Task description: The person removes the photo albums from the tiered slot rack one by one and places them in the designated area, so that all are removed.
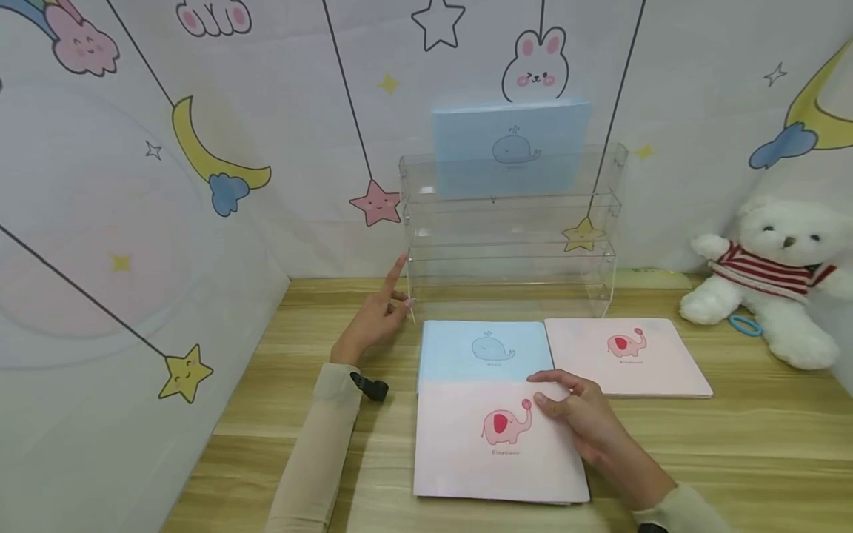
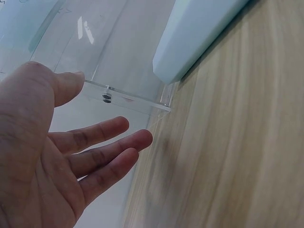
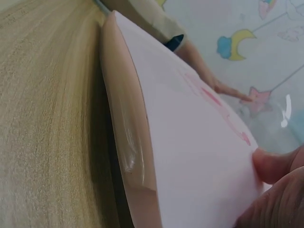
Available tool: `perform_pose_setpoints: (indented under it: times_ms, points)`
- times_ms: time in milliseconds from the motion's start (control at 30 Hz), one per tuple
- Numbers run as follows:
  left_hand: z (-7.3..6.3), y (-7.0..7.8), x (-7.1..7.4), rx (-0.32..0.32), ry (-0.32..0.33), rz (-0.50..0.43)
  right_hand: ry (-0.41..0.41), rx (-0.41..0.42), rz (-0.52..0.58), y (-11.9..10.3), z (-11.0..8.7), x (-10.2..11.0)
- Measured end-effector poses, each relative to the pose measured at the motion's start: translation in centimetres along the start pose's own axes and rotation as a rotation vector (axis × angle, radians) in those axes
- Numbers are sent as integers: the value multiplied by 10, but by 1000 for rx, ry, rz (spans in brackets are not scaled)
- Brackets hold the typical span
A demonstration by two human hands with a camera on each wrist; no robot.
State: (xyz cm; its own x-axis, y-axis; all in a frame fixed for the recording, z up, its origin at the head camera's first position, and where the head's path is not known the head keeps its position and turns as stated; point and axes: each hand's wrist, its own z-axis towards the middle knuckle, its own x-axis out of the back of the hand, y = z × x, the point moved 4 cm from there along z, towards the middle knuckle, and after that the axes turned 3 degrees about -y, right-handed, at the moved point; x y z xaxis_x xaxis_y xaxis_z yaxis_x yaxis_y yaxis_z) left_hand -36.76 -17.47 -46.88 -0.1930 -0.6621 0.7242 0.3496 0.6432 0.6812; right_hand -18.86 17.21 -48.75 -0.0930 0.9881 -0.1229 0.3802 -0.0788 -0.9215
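A pink booklet with an elephant picture is pinched at its upper right corner by my right hand, thumb on the cover. It overlaps the lower part of a blue whale booklet on the table. In the right wrist view the pink booklet shows a thick, glossy edge. A clear acrylic tiered rack stands behind. My left hand is at its left side, index finger extended along the panel. In the left wrist view the thumb is at the panel edge and the other visible fingers are loosely spread.
Another blue whale booklet stands in the rack's top tier. A second pink elephant booklet lies right of the blue one on the wooden table. A white teddy bear with a blue ring sits far right. Printed cloth walls enclose the table.
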Motion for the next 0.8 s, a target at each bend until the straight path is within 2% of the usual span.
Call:
perform_pose_setpoints:
  times_ms: [300,567,667,800]
  points:
    - [0,-1,-1,-4,0,1,19,-19,-105,9,8,-5]
    - [0,-1,-1,-11,6,1,60,-1,-196,12,10,-5]
    - [0,-1,0,-19,8,-1,82,12,-302,10,8,-4]
    - [0,-1,0,-31,4,-9,132,72,-540,4,6,0]
